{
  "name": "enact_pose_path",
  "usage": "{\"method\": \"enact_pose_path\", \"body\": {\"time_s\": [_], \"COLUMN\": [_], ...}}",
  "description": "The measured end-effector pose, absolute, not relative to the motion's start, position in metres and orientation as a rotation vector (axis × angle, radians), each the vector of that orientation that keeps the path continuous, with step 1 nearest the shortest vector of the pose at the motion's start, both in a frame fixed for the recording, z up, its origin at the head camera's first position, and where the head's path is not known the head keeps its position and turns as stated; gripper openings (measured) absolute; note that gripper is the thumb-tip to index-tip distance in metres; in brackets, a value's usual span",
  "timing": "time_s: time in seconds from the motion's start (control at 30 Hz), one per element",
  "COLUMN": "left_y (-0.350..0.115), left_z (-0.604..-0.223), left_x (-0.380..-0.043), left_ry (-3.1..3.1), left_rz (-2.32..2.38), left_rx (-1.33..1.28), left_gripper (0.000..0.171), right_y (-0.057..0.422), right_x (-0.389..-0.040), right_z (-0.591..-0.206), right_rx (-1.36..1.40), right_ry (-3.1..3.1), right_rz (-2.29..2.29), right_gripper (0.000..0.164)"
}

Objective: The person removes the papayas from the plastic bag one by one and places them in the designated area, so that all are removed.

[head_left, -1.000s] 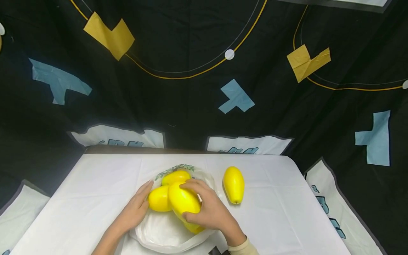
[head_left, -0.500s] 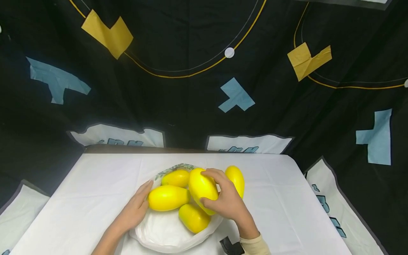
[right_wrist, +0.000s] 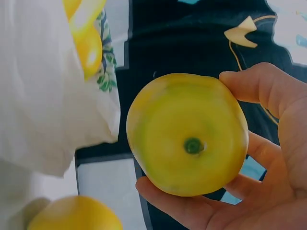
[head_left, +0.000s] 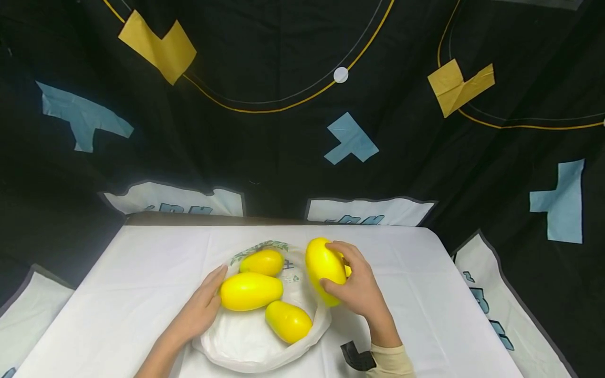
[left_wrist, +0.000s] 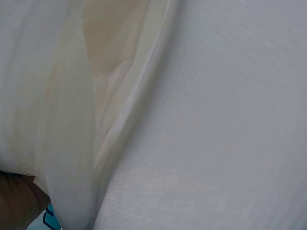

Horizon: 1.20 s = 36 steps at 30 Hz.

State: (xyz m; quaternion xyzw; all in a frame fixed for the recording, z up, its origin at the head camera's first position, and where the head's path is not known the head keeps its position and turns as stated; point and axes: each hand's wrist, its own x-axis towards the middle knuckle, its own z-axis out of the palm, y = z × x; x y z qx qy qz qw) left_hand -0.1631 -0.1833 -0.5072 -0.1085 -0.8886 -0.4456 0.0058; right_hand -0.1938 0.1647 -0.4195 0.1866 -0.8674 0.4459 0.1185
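My right hand grips a yellow papaya at the right rim of a white plastic bag. In the right wrist view, its rounded stem end faces the camera, thumb and fingers curled round its sides. Three more papayas lie in the bag's wide mouth: one at the back, one at the left, one at the front right. My left hand rests along the bag's left side, fingers straight. The left wrist view shows mostly bag folds and a bit of hand.
Another papaya is almost hidden behind my right hand; the right wrist view has a papaya at its bottom edge. A white cloth covers the table. Behind it hangs a black curtain with blue and gold tape.
My right hand has lifted its papaya from atop the others and moved it right to the bag's rim, now covering the papaya on the table. My left hand has stayed put.
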Motion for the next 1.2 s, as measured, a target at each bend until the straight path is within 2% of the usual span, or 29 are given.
{"method": "enact_pose_path", "body": {"time_s": [0.83, 1.2], "left_y": [-0.183, -0.183], "left_z": [-0.501, -0.506], "left_x": [-0.166, -0.163], "left_ry": [-2.806, -2.800], "left_rz": [-1.382, -1.384], "left_rx": [-0.309, -0.313], "left_gripper": [0.053, 0.054], "right_y": [0.206, 0.224], "right_x": [-0.202, -0.208], "right_z": [-0.416, -0.430], "right_rx": [0.288, 0.090], "right_ry": [-2.495, -2.568], "right_rz": [1.285, 1.256], "right_gripper": [0.066, 0.067]}}
